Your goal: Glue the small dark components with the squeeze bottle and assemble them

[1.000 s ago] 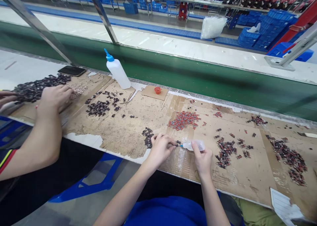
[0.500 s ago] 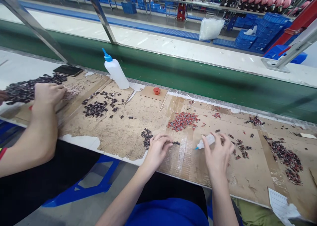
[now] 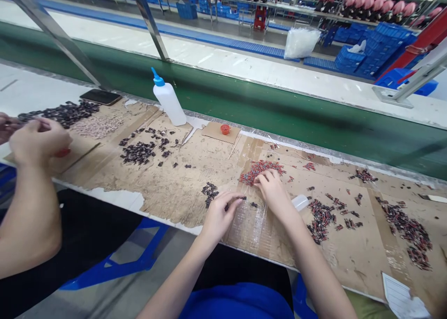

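My left hand (image 3: 221, 213) is closed in a pinch on a small black part (image 3: 243, 198), held just above the cardboard. Another such part lies to the right of its fingertips, and a small heap of black parts (image 3: 209, 192) sits behind the hand. My right hand (image 3: 274, 191) reaches to the near edge of a pile of red pin-like pieces (image 3: 260, 167). Its thumb and fingertips are pressed together, and whatever is between them is too small to see. Beside my right wrist lies a small translucent squeeze bottle (image 3: 300, 202), its tip hidden by the arm.
Black-and-red assembled pieces (image 3: 320, 219) lie right of my forearm, with a larger heap (image 3: 407, 226) beyond. A tall white bottle (image 3: 170, 104) with a blue nozzle stands behind, near a red cap (image 3: 225, 129). At the left, a co-worker's hands (image 3: 40, 139) work beside dark parts.
My right hand has let go of the small squeeze bottle and moved left to the red pieces. My left hand has lifted a black part slightly. The co-worker's hand has moved left.
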Demonstrator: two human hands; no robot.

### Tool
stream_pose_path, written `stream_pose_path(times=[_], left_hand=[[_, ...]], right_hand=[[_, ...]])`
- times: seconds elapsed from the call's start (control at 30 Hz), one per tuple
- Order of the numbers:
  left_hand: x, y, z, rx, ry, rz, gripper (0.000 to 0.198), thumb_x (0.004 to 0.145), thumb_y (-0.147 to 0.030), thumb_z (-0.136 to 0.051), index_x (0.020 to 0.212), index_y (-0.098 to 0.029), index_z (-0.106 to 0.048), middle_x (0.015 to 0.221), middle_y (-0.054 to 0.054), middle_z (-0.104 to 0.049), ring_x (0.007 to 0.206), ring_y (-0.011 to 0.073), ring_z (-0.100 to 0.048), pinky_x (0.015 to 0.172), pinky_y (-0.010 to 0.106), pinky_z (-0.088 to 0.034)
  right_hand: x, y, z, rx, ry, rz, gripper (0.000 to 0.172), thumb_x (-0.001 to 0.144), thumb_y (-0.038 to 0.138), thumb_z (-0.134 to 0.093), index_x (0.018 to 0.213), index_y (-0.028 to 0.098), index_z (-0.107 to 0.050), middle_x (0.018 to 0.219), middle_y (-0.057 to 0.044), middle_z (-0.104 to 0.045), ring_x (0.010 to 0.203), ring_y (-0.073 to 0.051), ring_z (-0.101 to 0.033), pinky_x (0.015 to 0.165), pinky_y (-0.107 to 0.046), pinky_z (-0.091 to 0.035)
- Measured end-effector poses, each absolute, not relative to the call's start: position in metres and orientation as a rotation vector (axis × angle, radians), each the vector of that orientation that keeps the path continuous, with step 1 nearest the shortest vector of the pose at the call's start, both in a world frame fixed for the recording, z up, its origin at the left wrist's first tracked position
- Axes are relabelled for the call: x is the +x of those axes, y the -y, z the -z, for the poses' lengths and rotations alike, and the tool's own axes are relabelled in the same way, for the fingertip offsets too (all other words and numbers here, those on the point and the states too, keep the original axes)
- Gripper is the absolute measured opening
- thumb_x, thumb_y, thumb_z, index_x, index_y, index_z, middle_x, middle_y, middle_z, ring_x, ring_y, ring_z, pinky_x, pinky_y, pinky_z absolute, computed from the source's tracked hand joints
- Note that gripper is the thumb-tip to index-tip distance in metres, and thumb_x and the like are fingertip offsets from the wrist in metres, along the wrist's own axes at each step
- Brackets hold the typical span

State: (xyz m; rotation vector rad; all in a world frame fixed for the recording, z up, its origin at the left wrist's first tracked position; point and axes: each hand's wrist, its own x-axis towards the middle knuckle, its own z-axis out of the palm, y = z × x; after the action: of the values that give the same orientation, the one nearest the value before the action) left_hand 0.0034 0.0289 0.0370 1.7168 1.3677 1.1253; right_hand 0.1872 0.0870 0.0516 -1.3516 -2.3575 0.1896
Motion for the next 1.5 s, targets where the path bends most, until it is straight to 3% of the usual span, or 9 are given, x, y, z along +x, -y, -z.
stream_pose_path(times=[0.13, 0.3, 0.67, 1.07, 1.2, 1.37, 1.5], left_hand=[[0.007, -0.028, -0.041, 1.672, -1.365, -1.154, 0.015, 0.087, -0.022, -0.056, 0.09, -0.021, -0.071, 0.092, 0.006, -0.075, 0.091, 0.0213, -0.068, 0.085, 0.035, -0.054], [0.012, -0.026, -0.044, 1.68, -1.308, -1.153, 0.017, 0.088, -0.023, -0.057, 0.093, -0.02, -0.072, 0.093, 0.007, -0.075, 0.091, 0.0213, -0.068, 0.085, 0.035, -0.053], [0.013, -0.019, -0.056, 1.763, -1.217, -1.075, 0.017, 0.089, -0.022, -0.056, 0.09, -0.02, -0.074, 0.088, 0.007, -0.075, 0.087, 0.0204, -0.067, 0.082, 0.034, -0.054], [0.017, -0.021, -0.058, 1.552, -1.209, -0.959, 0.012, 0.079, -0.023, -0.064, 0.082, -0.019, -0.075, 0.086, 0.006, -0.077, 0.084, 0.021, -0.07, 0.084, 0.034, -0.055], [0.021, -0.02, -0.055, 1.53, -1.183, -0.955, 0.013, 0.079, -0.022, -0.063, 0.083, -0.017, -0.074, 0.087, 0.006, -0.077, 0.084, 0.0208, -0.07, 0.085, 0.033, -0.054], [0.025, -0.014, -0.06, 1.471, -1.173, -0.985, 0.013, 0.08, -0.023, -0.062, 0.084, -0.017, -0.073, 0.088, 0.007, -0.075, 0.086, 0.0203, -0.069, 0.086, 0.033, -0.053], [0.031, -0.007, -0.066, 1.486, -1.196, -1.042, 0.013, 0.081, -0.023, -0.06, 0.085, -0.019, -0.072, 0.089, 0.007, -0.073, 0.09, 0.0202, -0.067, 0.085, 0.031, -0.052]], right_hand=[[0.189, -0.065, -0.062, -1.032, 2.175, -0.412, 0.014, 0.093, 0.018, -0.052, 0.09, 0.019, -0.066, 0.082, -0.007, -0.07, 0.079, -0.018, -0.063, 0.072, -0.033, -0.055], [0.193, -0.045, -0.069, -0.837, 2.113, -0.355, 0.019, 0.093, 0.016, -0.052, 0.097, 0.022, -0.07, 0.084, -0.005, -0.074, 0.081, -0.018, -0.068, 0.071, -0.034, -0.058], [0.204, -0.039, -0.066, -0.717, 2.212, -0.215, 0.025, 0.095, 0.012, -0.045, 0.094, 0.019, -0.069, 0.082, -0.008, -0.072, 0.08, -0.017, -0.065, 0.069, -0.031, -0.059], [0.204, -0.024, -0.069, -0.846, 2.406, -0.078, 0.026, 0.096, 0.013, -0.043, 0.091, 0.02, -0.068, 0.082, -0.008, -0.067, 0.079, -0.018, -0.063, 0.068, -0.029, -0.056], [0.206, -0.023, -0.065, -0.829, 2.286, -0.222, 0.026, 0.096, 0.014, -0.045, 0.09, 0.021, -0.07, 0.083, -0.009, -0.07, 0.082, -0.019, -0.065, 0.069, -0.032, -0.057], [0.201, -0.01, -0.065, -1.082, 1.809, -0.661, 0.008, 0.084, 0.025, -0.066, 0.088, 0.02, -0.072, 0.081, -0.006, -0.074, 0.07, -0.017, -0.069, 0.066, -0.03, -0.059], [0.192, 0.002, -0.067, -1.239, 1.449, -0.884, 0.01, 0.079, 0.028, -0.069, 0.077, 0.02, -0.074, 0.078, -0.005, -0.076, 0.071, -0.019, -0.071, 0.067, -0.031, -0.06]])
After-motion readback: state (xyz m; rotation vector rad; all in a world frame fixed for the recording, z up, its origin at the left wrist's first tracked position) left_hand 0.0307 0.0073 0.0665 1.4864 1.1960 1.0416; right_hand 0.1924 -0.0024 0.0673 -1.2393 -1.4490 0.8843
